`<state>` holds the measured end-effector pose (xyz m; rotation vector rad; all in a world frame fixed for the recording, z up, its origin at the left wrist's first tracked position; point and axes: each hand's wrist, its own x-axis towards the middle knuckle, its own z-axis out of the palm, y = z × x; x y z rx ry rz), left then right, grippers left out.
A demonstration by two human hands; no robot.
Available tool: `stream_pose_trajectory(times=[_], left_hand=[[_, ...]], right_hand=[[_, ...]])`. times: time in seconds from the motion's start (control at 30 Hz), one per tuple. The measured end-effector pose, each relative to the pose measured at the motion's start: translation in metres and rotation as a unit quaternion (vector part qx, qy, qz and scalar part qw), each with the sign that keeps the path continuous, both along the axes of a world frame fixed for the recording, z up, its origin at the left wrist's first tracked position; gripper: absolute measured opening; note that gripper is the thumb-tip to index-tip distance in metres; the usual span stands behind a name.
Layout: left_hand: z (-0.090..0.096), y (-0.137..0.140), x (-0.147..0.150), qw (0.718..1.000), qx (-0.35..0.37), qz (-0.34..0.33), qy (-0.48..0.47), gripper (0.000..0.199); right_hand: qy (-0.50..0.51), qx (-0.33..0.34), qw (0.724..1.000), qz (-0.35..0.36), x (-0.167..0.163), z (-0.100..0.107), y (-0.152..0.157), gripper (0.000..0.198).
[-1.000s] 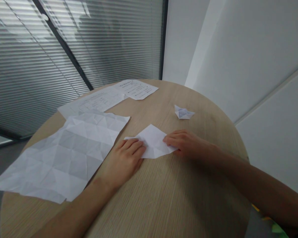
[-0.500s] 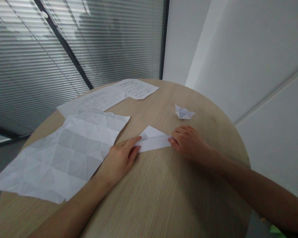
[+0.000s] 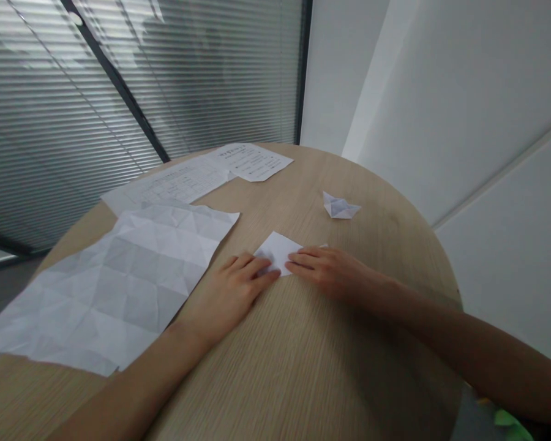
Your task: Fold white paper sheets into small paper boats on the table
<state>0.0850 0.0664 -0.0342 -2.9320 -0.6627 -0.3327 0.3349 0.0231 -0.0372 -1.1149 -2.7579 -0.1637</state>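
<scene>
a round, pale wood-grained tabletop carries several papers. a large, heavily creased white paper sheet covers much of its left side, one corner overhanging the edge. beyond it lie printed white paper sheets. a small, flat-folded white paper piece lies near the middle; a pointed, folded white paper shape sits farther back, rightward.

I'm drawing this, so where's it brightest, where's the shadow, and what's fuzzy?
Head view: the blinds are brightest toward the upper left; head view: a soft shadow lies on the table below the right forearm; head view: printed sheets are too fuzzy to read.
</scene>
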Motion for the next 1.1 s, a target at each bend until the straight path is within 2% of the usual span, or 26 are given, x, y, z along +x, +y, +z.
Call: stream_pose_trajectory(times=[0.2,0.33,0.43,0.6,0.73,0.83,0.87,0.93,1.03,1.1], left_hand=[[0.0,-0.006,-0.005,1.0,0.016,0.017,0.006,0.041],[0.002,-0.008,-0.004,0.999,-0.01,0.034,-0.029,0.029],[0.004,-0.009,0.0,0.997,-0.027,0.045,-0.057,0.031],[0.008,-0.017,0.011,0.994,-0.021,0.077,-0.07,0.036],[0.013,-0.019,0.015,0.988,-0.051,0.076,-0.129,0.034],[0.017,-0.015,0.014,0.955,-0.134,0.121,-0.236,0.03],[0.017,-0.013,0.014,0.935,-0.172,0.149,-0.272,0.028],[0.019,-0.01,0.014,0.882,-0.259,0.201,-0.338,0.026],[0.02,-0.012,0.018,0.804,-0.367,0.223,-0.41,0.029],[0.02,-0.017,0.022,0.787,-0.393,0.208,-0.428,0.03]], right_hand=[[-0.044,-0.013,0.998,-0.043,0.011,0.01,-0.007,0.024],[-0.094,-0.004,0.993,-0.076,0.011,0.018,-0.007,0.017],[-0.087,0.026,0.992,-0.086,0.011,0.019,-0.004,0.019],[0.056,0.168,0.98,-0.092,0.009,0.017,-0.004,0.024],[0.221,0.226,0.941,-0.118,0.003,0.021,-0.009,0.02],[0.316,0.27,0.889,-0.19,-0.004,0.024,-0.014,0.026],[0.334,0.28,0.877,-0.203,-0.007,0.023,-0.015,0.028],[0.357,0.268,0.873,-0.197,-0.016,0.02,-0.018,0.027],[0.387,0.15,0.898,-0.147,-0.031,0.013,-0.02,0.025],[0.404,0.058,0.903,-0.133,-0.04,0.009,-0.02,0.028]])
